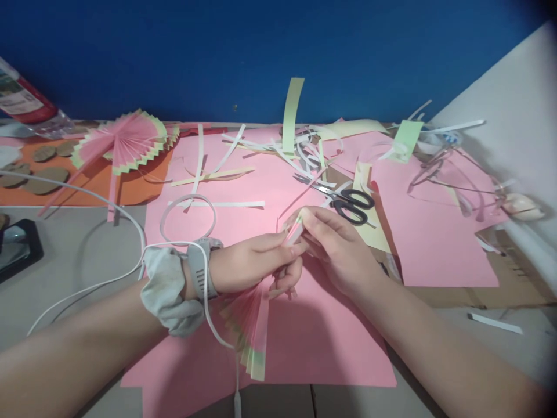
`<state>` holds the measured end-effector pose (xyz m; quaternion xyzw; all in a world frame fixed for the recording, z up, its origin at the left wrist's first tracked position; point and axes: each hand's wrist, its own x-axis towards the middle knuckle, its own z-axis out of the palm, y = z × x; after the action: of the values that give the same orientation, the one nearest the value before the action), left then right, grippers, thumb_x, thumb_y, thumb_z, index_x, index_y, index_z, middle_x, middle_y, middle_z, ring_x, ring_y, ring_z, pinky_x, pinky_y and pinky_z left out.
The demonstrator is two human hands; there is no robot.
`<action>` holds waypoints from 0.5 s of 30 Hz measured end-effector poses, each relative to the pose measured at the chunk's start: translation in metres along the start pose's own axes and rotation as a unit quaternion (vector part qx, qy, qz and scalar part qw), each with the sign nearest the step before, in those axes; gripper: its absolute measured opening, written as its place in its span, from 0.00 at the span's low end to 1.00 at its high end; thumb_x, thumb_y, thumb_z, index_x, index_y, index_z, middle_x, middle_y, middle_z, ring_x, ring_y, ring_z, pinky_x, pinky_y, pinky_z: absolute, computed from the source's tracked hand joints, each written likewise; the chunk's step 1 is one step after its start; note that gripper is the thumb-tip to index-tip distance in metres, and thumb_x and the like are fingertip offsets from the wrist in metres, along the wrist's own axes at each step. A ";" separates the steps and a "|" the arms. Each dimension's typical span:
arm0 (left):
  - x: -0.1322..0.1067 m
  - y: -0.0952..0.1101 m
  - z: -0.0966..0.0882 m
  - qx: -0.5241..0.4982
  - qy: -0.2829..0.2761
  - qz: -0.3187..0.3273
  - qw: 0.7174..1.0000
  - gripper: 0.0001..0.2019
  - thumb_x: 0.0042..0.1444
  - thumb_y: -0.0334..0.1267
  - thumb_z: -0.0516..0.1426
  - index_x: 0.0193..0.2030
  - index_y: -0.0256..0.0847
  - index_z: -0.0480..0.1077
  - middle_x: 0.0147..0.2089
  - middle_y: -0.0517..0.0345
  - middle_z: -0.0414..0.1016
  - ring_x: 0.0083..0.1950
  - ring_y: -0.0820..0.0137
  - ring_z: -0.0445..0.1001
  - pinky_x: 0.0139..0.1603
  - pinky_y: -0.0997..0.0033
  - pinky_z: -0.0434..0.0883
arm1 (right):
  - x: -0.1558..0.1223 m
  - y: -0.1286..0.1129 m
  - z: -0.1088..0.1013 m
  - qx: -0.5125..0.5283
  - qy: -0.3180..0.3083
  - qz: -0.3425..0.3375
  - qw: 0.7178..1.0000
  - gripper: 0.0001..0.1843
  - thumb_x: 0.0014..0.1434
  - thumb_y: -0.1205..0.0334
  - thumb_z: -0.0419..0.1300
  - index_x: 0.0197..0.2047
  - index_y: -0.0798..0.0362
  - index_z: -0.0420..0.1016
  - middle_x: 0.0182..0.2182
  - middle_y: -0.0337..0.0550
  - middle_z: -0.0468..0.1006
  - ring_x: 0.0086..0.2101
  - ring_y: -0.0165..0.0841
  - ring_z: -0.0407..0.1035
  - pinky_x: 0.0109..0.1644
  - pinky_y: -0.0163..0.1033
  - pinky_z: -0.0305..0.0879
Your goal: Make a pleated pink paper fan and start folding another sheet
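Observation:
A pleated paper fan (256, 331), pink with a green and pale yellow edge, hangs below my left hand (261, 261). The fingers of that hand are closed around its gathered upper part. My right hand (333, 235) pinches the folded end of the paper fan, a narrow pink, white and green stack, between thumb and fingers. Both hands meet over a large pink paper sheet (235, 180). Black-handled scissors (348, 203) lie just beyond my right hand. The middle of the fan is hidden by my fingers.
Finished-looking pink fans (126, 139) on sticks lie at the left on an orange sheet (139, 191). White paper strips (217, 204) are scattered behind the hands. A bottle (30, 104) leans far left. A white cable (143, 238) crosses my left wrist. Eyeglasses (452, 180) rest at right.

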<state>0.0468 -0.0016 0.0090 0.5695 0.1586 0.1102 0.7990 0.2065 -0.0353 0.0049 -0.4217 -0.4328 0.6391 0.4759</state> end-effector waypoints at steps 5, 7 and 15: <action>0.001 0.001 0.001 0.020 -0.001 -0.011 1.000 0.22 0.69 0.41 0.41 0.28 0.35 0.66 0.21 0.62 0.64 0.24 0.75 0.66 0.43 0.65 0.72 | 0.003 0.001 -0.003 -0.027 0.052 -0.030 0.998 0.15 0.63 0.52 0.56 0.29 0.51 0.71 0.23 0.34 0.67 0.18 0.23 0.52 0.20 0.32 0.49; 0.002 0.000 0.001 0.015 0.004 -0.006 1.000 0.15 0.68 0.40 0.44 0.40 0.34 0.68 0.28 0.58 0.71 0.31 0.73 0.72 0.43 0.66 0.71 | 0.005 0.000 -0.008 -0.053 0.111 -0.058 0.991 0.13 0.63 0.52 0.56 0.30 0.50 0.72 0.25 0.35 0.68 0.19 0.24 0.54 0.21 0.33 0.52; 0.004 -0.009 0.001 -0.111 -0.007 -0.021 0.994 0.13 0.66 0.39 0.50 0.55 0.36 0.63 0.50 0.40 0.75 0.48 0.65 0.77 0.54 0.57 0.70 | 0.008 -0.006 -0.021 -0.177 0.206 -0.167 0.948 0.17 0.63 0.59 0.55 0.22 0.48 0.66 0.23 0.39 0.64 0.27 0.33 0.61 0.32 0.41 0.60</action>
<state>0.0504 -0.0037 0.0003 0.4744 0.1520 0.1065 0.8605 0.2264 -0.0228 0.0039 -0.5433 -0.4961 0.3624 0.5722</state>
